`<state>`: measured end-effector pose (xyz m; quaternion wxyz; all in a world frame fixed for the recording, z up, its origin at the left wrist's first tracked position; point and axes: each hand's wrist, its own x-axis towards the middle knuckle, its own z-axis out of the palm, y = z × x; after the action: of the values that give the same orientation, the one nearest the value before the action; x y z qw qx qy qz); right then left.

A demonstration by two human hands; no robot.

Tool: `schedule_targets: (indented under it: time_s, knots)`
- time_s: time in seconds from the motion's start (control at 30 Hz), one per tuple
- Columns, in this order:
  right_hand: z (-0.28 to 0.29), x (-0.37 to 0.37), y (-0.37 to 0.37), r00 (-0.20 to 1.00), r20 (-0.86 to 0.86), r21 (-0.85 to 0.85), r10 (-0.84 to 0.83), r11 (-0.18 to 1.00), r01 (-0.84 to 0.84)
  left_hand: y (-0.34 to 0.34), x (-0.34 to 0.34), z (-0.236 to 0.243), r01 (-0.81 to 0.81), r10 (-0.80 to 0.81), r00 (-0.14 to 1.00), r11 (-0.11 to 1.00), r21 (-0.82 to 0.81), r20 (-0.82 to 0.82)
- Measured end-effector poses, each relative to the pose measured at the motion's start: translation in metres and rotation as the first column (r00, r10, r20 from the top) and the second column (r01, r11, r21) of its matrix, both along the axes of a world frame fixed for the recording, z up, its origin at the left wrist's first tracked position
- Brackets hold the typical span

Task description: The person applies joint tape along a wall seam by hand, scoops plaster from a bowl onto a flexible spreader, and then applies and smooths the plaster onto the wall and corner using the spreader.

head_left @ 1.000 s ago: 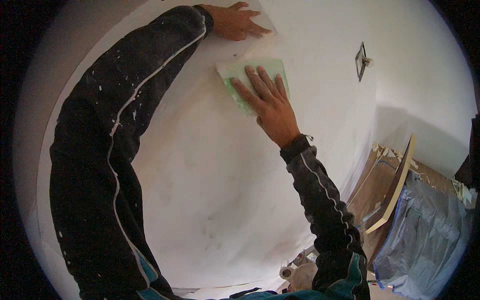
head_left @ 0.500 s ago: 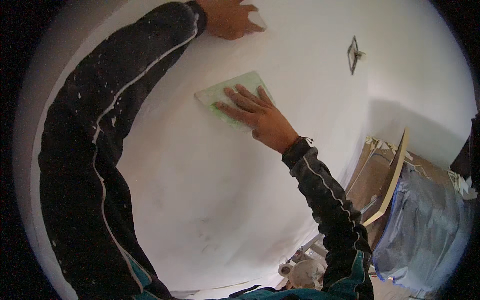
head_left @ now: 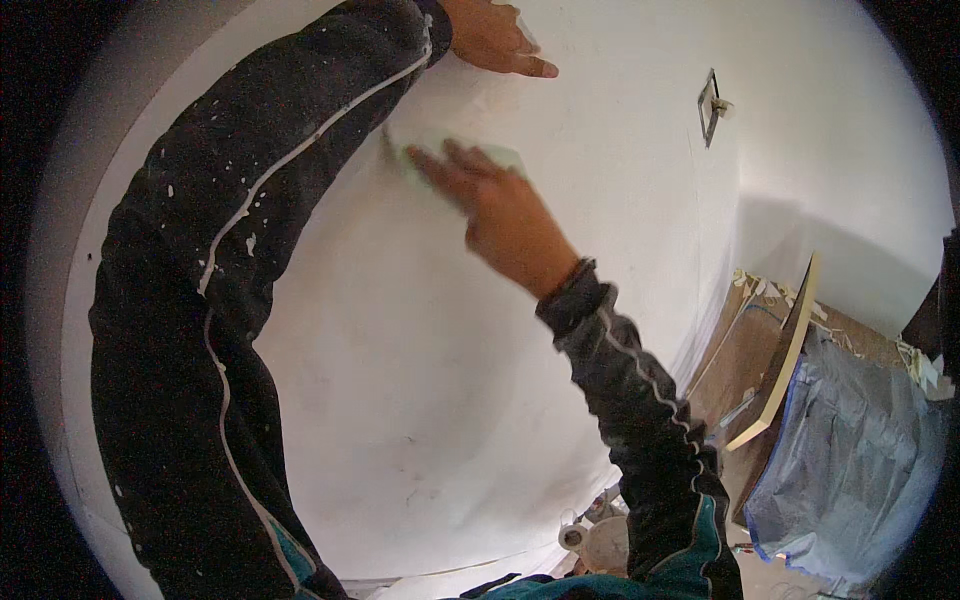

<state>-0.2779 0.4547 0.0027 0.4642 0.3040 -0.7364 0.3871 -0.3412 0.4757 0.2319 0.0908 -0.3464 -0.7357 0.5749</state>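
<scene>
My right hand (head_left: 515, 220) holds a pale green sheet of sandpaper (head_left: 510, 157) against a white wall (head_left: 400, 330). Its fingers lie stretched over the sheet, and both are smeared by motion. The sheet shows as a faint patch around the fingertips, and the palm covers part of it. At the top edge is my left hand (head_left: 490, 35), close to the wall. One of its fingers points out to the right while the others are curled and partly cut off by the frame. Something whitish shows by those fingers, too unclear to name.
A square wall fitting (head_left: 709, 108) sticks out at the upper right. Brown boards and a pale-edged panel (head_left: 780, 370) lean at the right, beside a grey plastic sheet (head_left: 840, 460) with a blue edge. At the bottom stands a round pale container (head_left: 604, 545).
My right hand has slid up and left with the sandpaper across the wall. My left hand has shifted a little to the right along the top edge.
</scene>
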Motion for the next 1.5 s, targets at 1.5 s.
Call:
schedule_targets:
  time_s: [1.5]
  knots:
    - [-0.022, -0.004, 0.030, 0.997, -0.071, 0.301, -0.040, 0.952, 0.059, -0.047, 0.183, -0.225, 0.159, -0.658, 0.658, -0.355, 0.921, -0.367]
